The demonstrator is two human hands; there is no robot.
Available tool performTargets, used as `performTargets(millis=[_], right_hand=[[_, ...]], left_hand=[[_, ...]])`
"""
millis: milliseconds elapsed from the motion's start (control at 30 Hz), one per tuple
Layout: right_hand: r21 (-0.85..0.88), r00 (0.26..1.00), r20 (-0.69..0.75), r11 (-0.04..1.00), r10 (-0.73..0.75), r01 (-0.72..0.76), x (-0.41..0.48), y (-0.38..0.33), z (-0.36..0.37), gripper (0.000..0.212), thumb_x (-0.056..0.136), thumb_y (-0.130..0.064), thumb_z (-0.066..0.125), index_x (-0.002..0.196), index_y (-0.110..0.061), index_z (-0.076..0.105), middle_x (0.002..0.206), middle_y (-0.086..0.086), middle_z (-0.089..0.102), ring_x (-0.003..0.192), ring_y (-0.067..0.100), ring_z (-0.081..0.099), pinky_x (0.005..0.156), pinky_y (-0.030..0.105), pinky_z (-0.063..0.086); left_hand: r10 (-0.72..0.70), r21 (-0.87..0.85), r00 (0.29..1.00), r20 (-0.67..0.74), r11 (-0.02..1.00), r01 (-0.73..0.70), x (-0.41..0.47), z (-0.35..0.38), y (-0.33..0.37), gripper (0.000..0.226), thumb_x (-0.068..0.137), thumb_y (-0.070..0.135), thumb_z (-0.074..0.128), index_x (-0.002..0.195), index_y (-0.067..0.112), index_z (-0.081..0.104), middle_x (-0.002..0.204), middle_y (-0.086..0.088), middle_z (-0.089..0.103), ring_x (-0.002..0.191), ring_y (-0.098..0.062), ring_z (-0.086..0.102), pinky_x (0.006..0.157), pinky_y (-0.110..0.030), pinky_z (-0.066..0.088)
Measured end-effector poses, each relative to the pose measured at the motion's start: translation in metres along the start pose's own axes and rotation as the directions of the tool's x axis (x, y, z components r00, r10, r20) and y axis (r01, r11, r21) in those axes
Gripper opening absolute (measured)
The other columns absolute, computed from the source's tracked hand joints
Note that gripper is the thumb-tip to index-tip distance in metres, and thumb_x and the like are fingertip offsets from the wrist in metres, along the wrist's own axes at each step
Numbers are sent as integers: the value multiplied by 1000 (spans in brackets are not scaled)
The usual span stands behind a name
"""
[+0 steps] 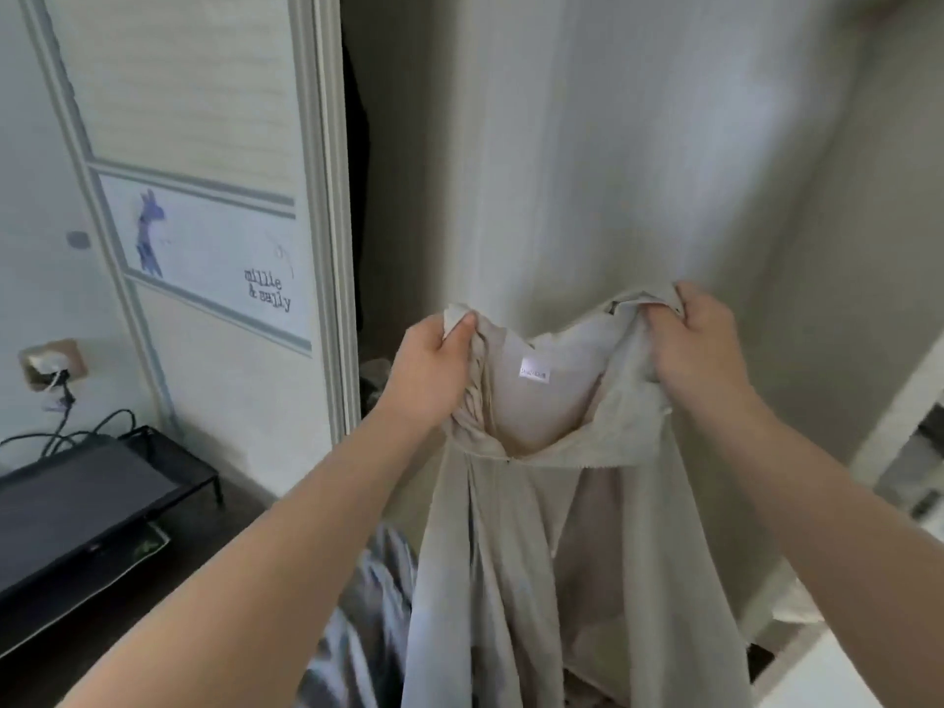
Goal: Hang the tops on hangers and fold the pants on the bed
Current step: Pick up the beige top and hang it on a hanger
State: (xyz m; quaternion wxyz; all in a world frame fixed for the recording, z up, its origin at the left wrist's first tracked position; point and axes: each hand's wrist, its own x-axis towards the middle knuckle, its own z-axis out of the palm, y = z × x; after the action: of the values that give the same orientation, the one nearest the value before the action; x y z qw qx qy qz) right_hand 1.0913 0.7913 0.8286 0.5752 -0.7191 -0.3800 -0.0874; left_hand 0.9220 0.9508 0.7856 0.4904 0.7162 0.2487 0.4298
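Black monitor (76, 508) stood on the dark desk (240, 495) at eight o'clock, with cables running up to a socket (51, 364) at nine. A pale door (204, 94) with a sticker filled ten and eleven o'clock.

Just left of centre, the left grip (434, 373) was clamped on the top edge of the beige pants (485, 580), thumb over a bunched fold of the band. The pants were held up in the air before a pale wall, their top edge spread open between the two grips and the rest hanging straight down toward six o'clock. A small white label (535, 375) showed inside the open band. Grey striped cloth (373, 595) lay below at seven o'clock; whether it was the bed could not be told.

At two o'clock from the label, the right grip (700, 350) was closed on the other side of the band, fingers curled over the edge.

By the band and the inside lining this looked like pants, so the step in hand was probably shaking them out for folding. The next move would call for lining the legs up, then lowering them flat onto the bed.
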Motion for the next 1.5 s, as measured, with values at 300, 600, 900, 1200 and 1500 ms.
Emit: performTargets(millis=[300,600,900,1200,1500], right_hand=[[-243,959,-199,958,-202,152,182,-86,-1,29,95,-13,47,67,-19,48,67,-5,51,62,9,46,54,25,33],[-469,923,-242,869,-300,159,313,-172,-24,26,94,-13,44,77,4,54,72,14,57,73,32,55,61,38,43],[-626,932,-195,770,-307,123,360,-232,-75,21,91,-35,62,94,-14,59,98,14,70,85,31,66,75,35,51],[-941,886,-338,133,-317,-312,352,-227,-156,41,89,-43,64,122,-19,62,122,7,63,115,29,60,79,33,39],[-945,856,-315,52,-409,-323,360,-203,-165,30,89,-5,56,118,-11,63,122,14,64,110,36,65,73,35,40]], left_hand=[[215,-33,968,129,977,-212,209,-4,106,32,104,34,48,80,12,52,74,-8,48,69,-19,47,68,-32,38],[262,-70,965,10,963,-261,332,3,214,36,104,34,48,74,14,45,67,-3,45,56,-19,43,50,-26,30],[303,-153,952,35,943,-294,377,28,296,23,102,19,49,80,12,52,73,-9,55,60,-23,54,48,-20,43],[372,-120,926,57,924,-364,372,80,330,29,101,16,51,73,15,46,93,-12,57,87,-26,54,70,-31,45],[360,-74,933,19,931,-357,378,97,327,21,101,16,53,106,-3,62,100,-21,64,103,-39,64,77,-33,42]])
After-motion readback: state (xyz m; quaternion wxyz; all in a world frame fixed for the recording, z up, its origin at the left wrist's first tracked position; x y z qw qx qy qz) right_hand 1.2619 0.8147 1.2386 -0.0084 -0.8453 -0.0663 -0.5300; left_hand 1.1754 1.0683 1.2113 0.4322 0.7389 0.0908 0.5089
